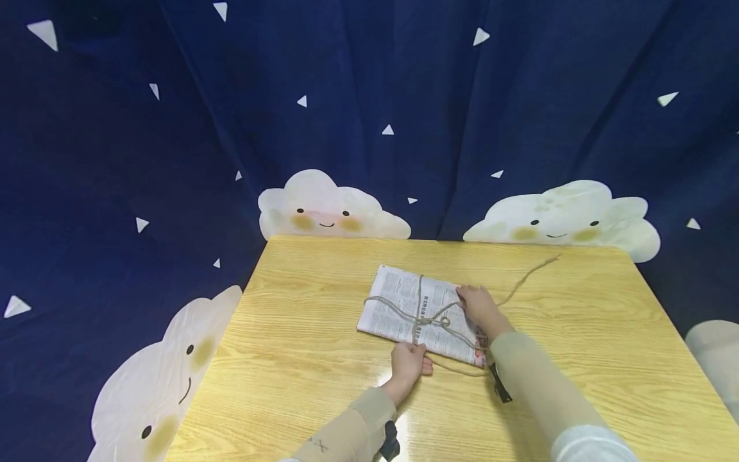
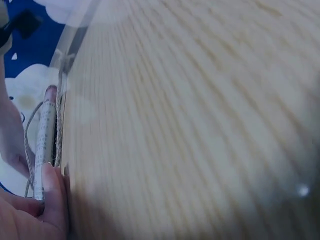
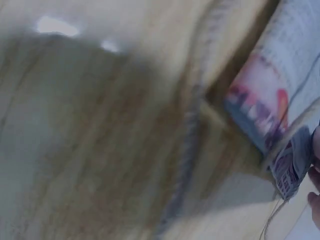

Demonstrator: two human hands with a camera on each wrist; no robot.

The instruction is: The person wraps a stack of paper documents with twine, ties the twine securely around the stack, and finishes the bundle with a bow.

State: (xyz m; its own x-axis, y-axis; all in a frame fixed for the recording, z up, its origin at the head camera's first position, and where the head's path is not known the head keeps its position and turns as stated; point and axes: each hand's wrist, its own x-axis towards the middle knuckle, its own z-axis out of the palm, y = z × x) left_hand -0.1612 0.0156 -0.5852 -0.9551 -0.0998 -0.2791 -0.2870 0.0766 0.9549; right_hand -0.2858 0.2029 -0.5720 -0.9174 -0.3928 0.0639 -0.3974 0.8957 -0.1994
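A folded newspaper bundle (image 1: 383,314) lies on the wooden table, with twine (image 1: 424,319) crossing over it and knotted near its middle. At the near edge my left hand (image 1: 407,364) grips the bundle beside the crossing twine; the left wrist view shows the newspaper edge (image 2: 45,135) between thumb and fingers. My right hand (image 1: 480,309) holds the far right corner, its fingers partly hidden. In the right wrist view only some fingertips (image 3: 315,181) show, beside the newspaper's colourful folded end (image 3: 260,95).
One loose twine end (image 1: 528,274) stretches toward the back right of the wooden table (image 1: 300,301). Another length of twine (image 1: 456,370) runs along the bundle's near side. Behind the table hangs a dark blue curtain (image 1: 358,77) with white clouds and triangles.
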